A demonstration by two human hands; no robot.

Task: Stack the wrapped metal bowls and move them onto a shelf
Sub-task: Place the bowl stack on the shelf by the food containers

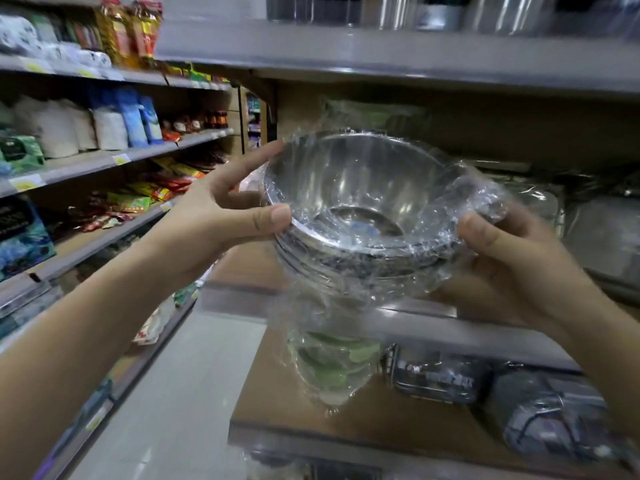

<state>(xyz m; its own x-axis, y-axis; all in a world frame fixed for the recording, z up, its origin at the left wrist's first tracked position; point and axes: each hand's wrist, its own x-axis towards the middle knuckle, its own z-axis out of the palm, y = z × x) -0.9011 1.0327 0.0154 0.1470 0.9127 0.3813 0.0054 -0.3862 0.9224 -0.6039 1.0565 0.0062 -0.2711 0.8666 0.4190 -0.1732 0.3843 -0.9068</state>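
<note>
Both hands were shown gripping a nested stack of wrapped metal bowls [363, 216] by its rim, held in the air before a shelf bay. Left hand [221, 216]: thumb pressed on the near rim, forefinger stretched along the far edge, the rim pinched between them. Right hand [512, 258]: thumb laid on the opposite rim over the cling film [485, 195], the remaining fingers hidden beneath the stack. Film was seen to trail loosely below the bowls. Beyond the stack, a middle shelf [450, 323] carried other wrapped metalware [540, 202], blurred; an upper shelf [381, 60] and a lower shelf [311, 420] with wrapped goods were also visible. Groceries were ranged along the aisle at left. Risk, as judged: the slick film could let the rim slide under the thumbs, and the trailing film could be snagged on the shelf edge, tilting the stack.
</note>
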